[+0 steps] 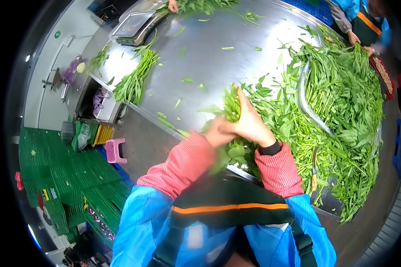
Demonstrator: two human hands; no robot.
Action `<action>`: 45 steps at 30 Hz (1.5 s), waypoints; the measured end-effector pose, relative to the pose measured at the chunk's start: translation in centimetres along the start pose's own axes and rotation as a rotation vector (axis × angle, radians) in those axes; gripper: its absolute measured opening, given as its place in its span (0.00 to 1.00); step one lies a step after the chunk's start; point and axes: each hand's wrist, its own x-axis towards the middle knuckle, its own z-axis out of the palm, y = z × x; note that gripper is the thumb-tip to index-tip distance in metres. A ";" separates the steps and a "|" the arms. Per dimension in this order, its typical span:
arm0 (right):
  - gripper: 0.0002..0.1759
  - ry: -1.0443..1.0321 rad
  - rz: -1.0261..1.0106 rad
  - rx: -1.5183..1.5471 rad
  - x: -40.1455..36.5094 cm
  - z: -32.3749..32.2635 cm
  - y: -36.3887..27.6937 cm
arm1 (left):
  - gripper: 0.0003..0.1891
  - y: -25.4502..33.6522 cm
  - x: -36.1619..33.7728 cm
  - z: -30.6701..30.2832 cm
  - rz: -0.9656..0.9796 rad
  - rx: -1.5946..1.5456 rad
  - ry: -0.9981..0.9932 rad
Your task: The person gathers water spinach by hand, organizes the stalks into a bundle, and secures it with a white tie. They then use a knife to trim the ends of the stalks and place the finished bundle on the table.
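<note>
On the scale [136,27], at the far left of the metal worktop [165,71], small green digits glow, too small to read; yellow and white labels on the stacked green crates [62,178] are also too small to read. The right hand [254,124] holds a bunch of green stems [231,104], its fingers wrapped around one side, above the near edge of the worktop. The left hand [219,132] meets it low at the bunch, blurred, so I cannot tell how its fingers are set. To the right, a large heap of leafy greens [338,124] reaches the near edge; a curved blade with a yellow handle [314,182] and a long grey band [305,95] lie on it. A smaller bundle [138,75] overhangs the left edge. Between bundle and heap stretches bare metal with scattered leaves. A person [361,22] touches the heap's far right side.
</note>
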 end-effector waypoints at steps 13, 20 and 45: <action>0.26 0.568 -0.091 0.466 5.8 -16.5 -4.6 | 0.36 -4.6 -5.6 -5.7 -0.191 0.680 -0.323; 0.30 0.456 -0.479 -0.529 7.7 -9.0 -6.1 | 0.25 -7.8 -4.1 -11.4 -0.396 -0.318 -0.280; 0.28 0.003 0.939 0.644 -7.2 10.9 4.4 | 0.24 -11.9 -8.4 -7.1 -0.758 -1.140 -0.531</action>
